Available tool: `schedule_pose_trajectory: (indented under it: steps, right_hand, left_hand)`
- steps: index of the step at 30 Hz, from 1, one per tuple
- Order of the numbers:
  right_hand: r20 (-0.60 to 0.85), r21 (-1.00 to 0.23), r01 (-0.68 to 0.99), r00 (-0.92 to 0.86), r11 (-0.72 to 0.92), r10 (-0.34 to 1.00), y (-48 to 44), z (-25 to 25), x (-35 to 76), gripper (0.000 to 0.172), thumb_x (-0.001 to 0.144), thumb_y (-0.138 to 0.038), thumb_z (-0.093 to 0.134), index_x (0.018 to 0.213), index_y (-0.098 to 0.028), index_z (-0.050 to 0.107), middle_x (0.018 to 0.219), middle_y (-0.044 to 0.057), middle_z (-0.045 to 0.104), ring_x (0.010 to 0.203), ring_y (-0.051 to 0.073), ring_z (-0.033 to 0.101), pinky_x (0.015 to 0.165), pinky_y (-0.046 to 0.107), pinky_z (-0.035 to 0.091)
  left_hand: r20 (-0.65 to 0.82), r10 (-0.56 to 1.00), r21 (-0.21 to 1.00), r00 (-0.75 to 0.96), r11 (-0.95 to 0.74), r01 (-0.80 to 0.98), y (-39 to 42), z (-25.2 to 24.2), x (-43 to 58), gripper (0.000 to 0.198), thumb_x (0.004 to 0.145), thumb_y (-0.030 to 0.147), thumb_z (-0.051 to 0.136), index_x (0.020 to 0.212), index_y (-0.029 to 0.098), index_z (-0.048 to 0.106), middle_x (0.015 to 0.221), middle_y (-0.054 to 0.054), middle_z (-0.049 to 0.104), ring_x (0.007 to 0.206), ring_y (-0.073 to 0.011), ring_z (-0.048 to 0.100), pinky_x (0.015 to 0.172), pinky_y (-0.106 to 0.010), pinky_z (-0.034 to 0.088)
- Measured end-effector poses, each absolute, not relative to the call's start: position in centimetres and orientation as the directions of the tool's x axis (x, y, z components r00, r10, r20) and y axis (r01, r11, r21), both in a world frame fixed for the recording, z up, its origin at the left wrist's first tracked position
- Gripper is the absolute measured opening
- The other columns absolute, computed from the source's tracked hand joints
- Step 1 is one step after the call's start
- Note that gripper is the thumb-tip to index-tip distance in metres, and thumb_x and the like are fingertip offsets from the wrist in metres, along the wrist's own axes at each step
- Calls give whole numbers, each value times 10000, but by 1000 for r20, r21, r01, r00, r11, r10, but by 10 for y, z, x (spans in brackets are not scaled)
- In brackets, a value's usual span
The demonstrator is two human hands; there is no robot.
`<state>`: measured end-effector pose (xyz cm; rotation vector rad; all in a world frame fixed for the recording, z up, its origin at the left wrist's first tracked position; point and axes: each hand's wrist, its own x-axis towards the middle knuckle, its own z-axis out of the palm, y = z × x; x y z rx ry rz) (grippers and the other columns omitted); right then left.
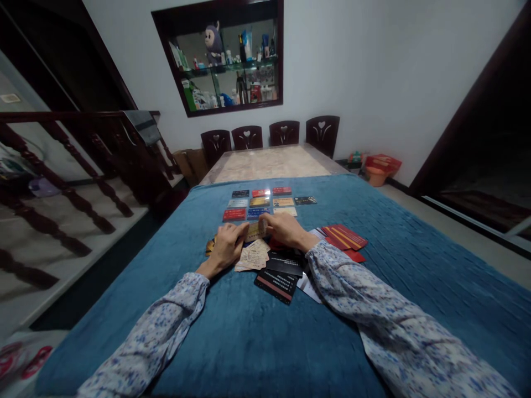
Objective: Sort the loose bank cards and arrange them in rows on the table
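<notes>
Between my two hands is a gold card. My left hand pinches its left end, and the fingers of my right hand are closed at its right end. Beneath and in front of my hands lies a loose pile: cream printed cards, black cards and, by my right wrist, red cards with yellow stripes. A black-and-gold card shows partly beside my left hand. Farther off, several cards lie in rows, among them a red card and a blue card.
A blue cloth covers the near part of the table; its stone top shows beyond. Dark chairs stand at the far end. A wooden railing runs along the left, and an orange bin sits on the floor at right.
</notes>
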<state>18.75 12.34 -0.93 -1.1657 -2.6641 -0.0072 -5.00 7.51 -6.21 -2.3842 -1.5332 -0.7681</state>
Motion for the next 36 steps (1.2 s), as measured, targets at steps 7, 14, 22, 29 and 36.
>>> schedule_pose_trajectory:
  steps: [7, 14, 22, 29, 36]
  right_hand:
    - [248, -143, 677, -682, 722, 688, 128, -17, 189, 505, 870, -106, 617, 1362, -199, 556, 1226, 120, 727, 1101, 251, 666, 859, 324, 420]
    - [277, -124, 671, -685, 731, 674, 127, -15, 190, 495, 847, -151, 677, 1329, -176, 568, 1305, 145, 664, 1190, 284, 598, 905, 352, 427]
    - [266, -138, 672, -682, 727, 681, 128, -16, 189, 381, 912, -157, 624, 1291, -171, 586, 1264, 137, 674, 1157, 266, 600, 903, 358, 425]
    - [256, -131, 669, -690, 731, 677, 129, -14, 191, 324, 928, -171, 592, 1250, -146, 620, 1207, 151, 674, 1111, 270, 570, 855, 363, 427]
    - [289, -107, 650, -703, 752, 649, 130, -11, 196, 352, 881, -218, 661, 1228, -157, 658, 1287, 153, 610, 1183, 295, 480, 859, 378, 429]
  left_hand:
    - [576, 764, 146, 291, -447, 883, 78, -66, -50, 388, 934, 152, 540, 1306, 190, 645, 1052, -107, 746, 957, -264, 616, 843, -408, 433]
    - [579, 771, 175, 266, -436, 883, 78, -62, -49, 424, 891, 166, 593, 1311, 199, 637, 1138, -109, 727, 1026, -274, 617, 905, -429, 458]
    - [564, 764, 151, 314, -470, 870, 79, -61, -53, 536, 861, 273, 691, 1380, 196, 579, 1146, -119, 701, 1066, -299, 594, 949, -465, 451]
    - [544, 779, 138, 312, -450, 882, 79, -59, -54, 478, 868, 279, 713, 1329, 202, 611, 1139, -120, 684, 1104, -313, 571, 946, -470, 437]
    - [507, 800, 125, 322, -438, 890, 82, -54, -54, 481, 832, 260, 737, 1298, 192, 639, 1201, -127, 644, 1160, -328, 543, 967, -485, 438]
